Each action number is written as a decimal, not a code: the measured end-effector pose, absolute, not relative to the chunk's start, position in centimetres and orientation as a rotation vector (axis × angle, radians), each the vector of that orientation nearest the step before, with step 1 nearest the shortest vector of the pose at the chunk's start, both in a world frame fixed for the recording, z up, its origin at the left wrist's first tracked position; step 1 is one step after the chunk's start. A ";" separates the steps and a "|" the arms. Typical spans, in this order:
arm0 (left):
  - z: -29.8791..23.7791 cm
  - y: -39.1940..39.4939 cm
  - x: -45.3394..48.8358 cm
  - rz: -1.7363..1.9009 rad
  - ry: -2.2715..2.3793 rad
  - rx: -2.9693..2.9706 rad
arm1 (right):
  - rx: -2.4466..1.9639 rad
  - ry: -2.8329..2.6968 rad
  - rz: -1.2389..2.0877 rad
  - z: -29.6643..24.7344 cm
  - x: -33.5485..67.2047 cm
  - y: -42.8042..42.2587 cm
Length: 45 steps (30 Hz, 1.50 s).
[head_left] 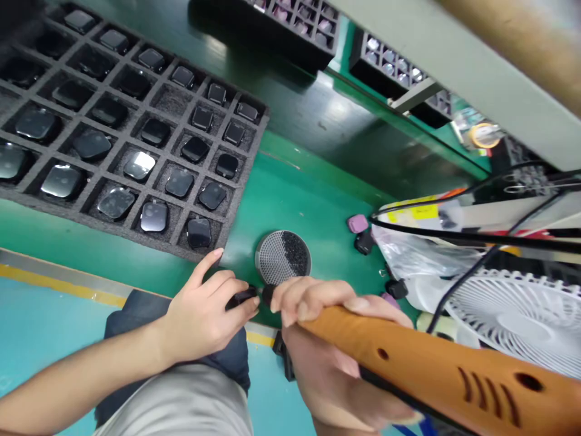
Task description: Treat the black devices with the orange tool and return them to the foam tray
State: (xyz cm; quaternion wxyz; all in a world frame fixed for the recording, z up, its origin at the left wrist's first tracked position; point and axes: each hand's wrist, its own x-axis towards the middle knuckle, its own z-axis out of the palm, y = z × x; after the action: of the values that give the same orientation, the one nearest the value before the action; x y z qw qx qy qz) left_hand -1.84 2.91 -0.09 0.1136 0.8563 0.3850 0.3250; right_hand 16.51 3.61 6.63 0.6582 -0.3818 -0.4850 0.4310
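Note:
My left hand (204, 318) is closed on a small black watch case (242, 297), pinched between thumb and fingers, while its index finger reaches to the foam tray's near corner. My right hand (324, 312) is wrapped round an orange power screwdriver (408, 348). The tool's dark nose (268, 295) points left, close to the watch case; whether they touch I cannot tell. Just beyond both hands sits a round perforated dish (271, 257) with tiny black pieces, probably screws, over its right part. A grey foam tray (244, 181) at left holds many dark square watch cases in its compartments.
A white fan (517, 321) stands at right, with black cables (463, 235) and a clear plastic bag (399, 251) beside it. A pink case (357, 223) and black ones lie nearby on the green bench (290, 188). More partitioned trays (290, 36) stand at the back under a shelf.

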 end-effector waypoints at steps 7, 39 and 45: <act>0.1 2.9 -2.7 0.740 0.924 2.608 | -0.886 -0.959 0.805 6.0 19.4 5.0; -0.1 2.9 -2.0 0.842 1.060 2.575 | -0.952 -1.025 0.897 7.5 17.3 2.5; -0.1 2.9 -1.8 0.861 1.066 2.562 | -0.925 -1.048 0.899 6.6 16.3 2.9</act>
State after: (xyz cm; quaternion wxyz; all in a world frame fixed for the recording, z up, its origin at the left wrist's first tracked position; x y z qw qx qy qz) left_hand -1.85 2.93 -0.14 0.1178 0.8756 0.3643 0.2944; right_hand 16.26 2.90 6.65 0.6740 -0.4112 -0.4658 0.3997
